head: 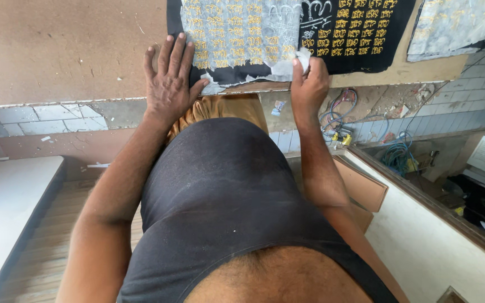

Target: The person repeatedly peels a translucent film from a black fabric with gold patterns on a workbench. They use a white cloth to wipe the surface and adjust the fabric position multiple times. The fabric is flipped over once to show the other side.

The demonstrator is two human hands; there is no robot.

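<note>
A black cloth (360,50) with rows of gold embroidered characters lies on a brown board table (57,50). A thin white backing sheet (237,33) covers the cloth's left half. My left hand (169,81) rests flat with spread fingers on the table and the cloth's near left corner. My right hand (309,84) pinches a torn white flap of the backing sheet (301,58) at the cloth's near edge.
A second cloth with white backing (456,25) lies at the table's far right. Below the table edge are tiled flooring, coloured cables (341,120), a white slab (7,213) at left and a wooden cabinet (422,224) at right.
</note>
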